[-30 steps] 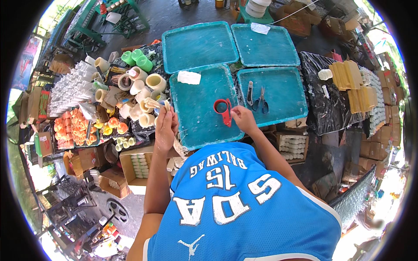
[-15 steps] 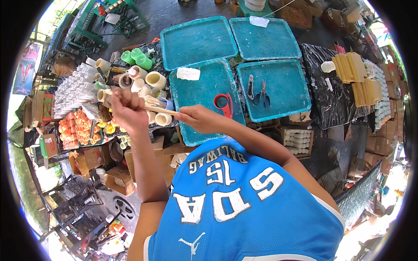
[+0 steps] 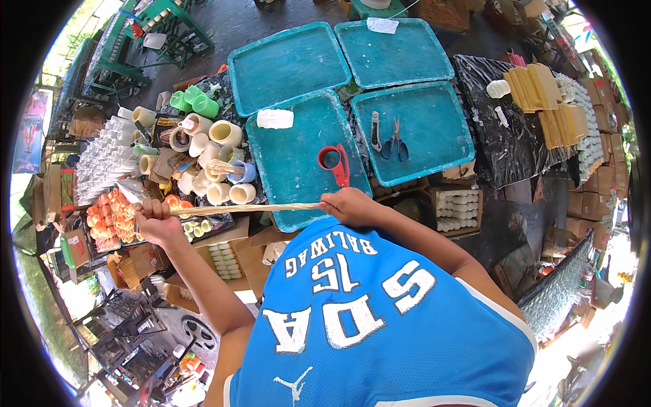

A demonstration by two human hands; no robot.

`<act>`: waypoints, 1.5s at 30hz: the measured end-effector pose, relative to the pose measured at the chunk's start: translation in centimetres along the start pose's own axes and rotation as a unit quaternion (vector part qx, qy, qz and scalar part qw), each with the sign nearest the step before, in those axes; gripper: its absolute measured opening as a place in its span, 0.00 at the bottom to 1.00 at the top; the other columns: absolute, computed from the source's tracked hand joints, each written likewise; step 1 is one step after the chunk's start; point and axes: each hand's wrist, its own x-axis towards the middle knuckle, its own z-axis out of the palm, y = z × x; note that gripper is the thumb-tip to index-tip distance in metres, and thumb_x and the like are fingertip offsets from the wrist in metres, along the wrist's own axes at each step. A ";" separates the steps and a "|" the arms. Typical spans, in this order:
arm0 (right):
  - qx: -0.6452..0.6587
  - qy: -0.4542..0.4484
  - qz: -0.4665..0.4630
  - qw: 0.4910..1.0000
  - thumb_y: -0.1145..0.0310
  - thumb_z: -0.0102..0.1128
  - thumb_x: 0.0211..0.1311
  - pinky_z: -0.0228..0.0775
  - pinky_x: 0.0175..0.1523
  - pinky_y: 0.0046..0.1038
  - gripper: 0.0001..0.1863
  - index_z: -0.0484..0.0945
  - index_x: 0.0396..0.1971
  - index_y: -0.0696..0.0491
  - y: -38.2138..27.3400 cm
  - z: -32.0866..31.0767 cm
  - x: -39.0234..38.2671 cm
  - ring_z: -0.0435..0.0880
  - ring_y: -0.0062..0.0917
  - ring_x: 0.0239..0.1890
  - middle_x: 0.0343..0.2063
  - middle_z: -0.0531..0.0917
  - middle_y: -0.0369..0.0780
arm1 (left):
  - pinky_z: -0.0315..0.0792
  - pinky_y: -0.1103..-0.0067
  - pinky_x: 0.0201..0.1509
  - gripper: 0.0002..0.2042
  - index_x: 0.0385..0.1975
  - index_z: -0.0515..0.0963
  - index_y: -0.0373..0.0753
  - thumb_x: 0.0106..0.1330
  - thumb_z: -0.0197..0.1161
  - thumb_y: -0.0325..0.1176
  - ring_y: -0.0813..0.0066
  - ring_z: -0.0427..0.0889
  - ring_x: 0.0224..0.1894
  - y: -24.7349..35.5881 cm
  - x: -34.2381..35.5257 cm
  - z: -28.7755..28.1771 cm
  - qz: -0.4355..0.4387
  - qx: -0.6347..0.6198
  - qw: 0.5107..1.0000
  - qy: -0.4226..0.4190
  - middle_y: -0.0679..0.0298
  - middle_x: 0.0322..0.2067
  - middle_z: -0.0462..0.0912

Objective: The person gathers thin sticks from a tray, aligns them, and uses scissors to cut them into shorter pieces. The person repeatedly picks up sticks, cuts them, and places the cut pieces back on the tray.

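A long, thin bundle of pale straw-coloured strands point(image 3: 247, 207) is stretched level between my hands. My left hand point(image 3: 156, 218) grips its left end, beside the orange moulded pieces point(image 3: 108, 218). My right hand point(image 3: 342, 205) has its fingers closed on the other end, over the near edge of a turquoise tray point(image 3: 285, 182). On that tray lie a red tool with a round opening point(image 3: 342, 173) and a white folded piece point(image 3: 274, 119). A utility knife point(image 3: 375, 132) and scissors point(image 3: 395, 146) lie on the tray to the right. More strands point(image 3: 220, 167) stand by a blue cup point(image 3: 241, 173).
Two more turquoise trays point(image 3: 288, 68) sit at the back. At left are white moulded pieces point(image 3: 102, 159), cream cylinders point(image 3: 224, 133) and green cups point(image 3: 203, 102). Yellow sheets point(image 3: 532, 88) rest on black plastic point(image 3: 495, 159) at right. Cardboard boxes point(image 3: 458, 210) stand below.
Both hands have come lower and farther apart, the left toward the left, drawing the bundle out straight. My right hand left the red tool's side earlier and now holds the bundle's end.
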 end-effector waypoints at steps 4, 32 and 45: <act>0.047 0.004 0.011 0.999 0.51 0.50 0.82 0.70 0.39 0.51 0.20 0.79 0.38 0.53 2.9 1.7 0.0 0.83 0.52 0.33 0.26 0.82 0.51 | 0.42 0.80 0.18 0.08 0.37 0.67 0.45 0.83 0.48 0.33 0.85 0.46 0.18 -0.3 -2.2 1.8 0.013 0.037 0.999 -0.011 0.75 0.20 0.52; -0.225 0.391 0.373 0.811 0.55 0.71 0.65 0.80 0.52 0.45 0.28 0.74 0.55 0.59 23.3 -3.7 -2.3 0.88 0.46 0.50 0.46 0.86 0.49 | 0.43 0.80 0.20 0.10 0.35 0.65 0.46 0.84 0.48 0.37 0.85 0.49 0.19 -6.2 -8.3 5.2 -0.098 0.106 0.987 -0.075 0.76 0.22 0.55; 0.141 0.269 0.508 0.807 0.58 0.81 0.52 0.87 0.49 0.35 0.39 0.71 0.59 0.62 25.2 -9.0 -1.6 0.92 0.37 0.47 0.44 0.89 0.51 | 0.47 0.79 0.23 0.09 0.40 0.68 0.48 0.86 0.47 0.41 0.84 0.50 0.20 -9.7 -10.4 7.0 -0.152 0.006 0.984 -0.088 0.75 0.22 0.55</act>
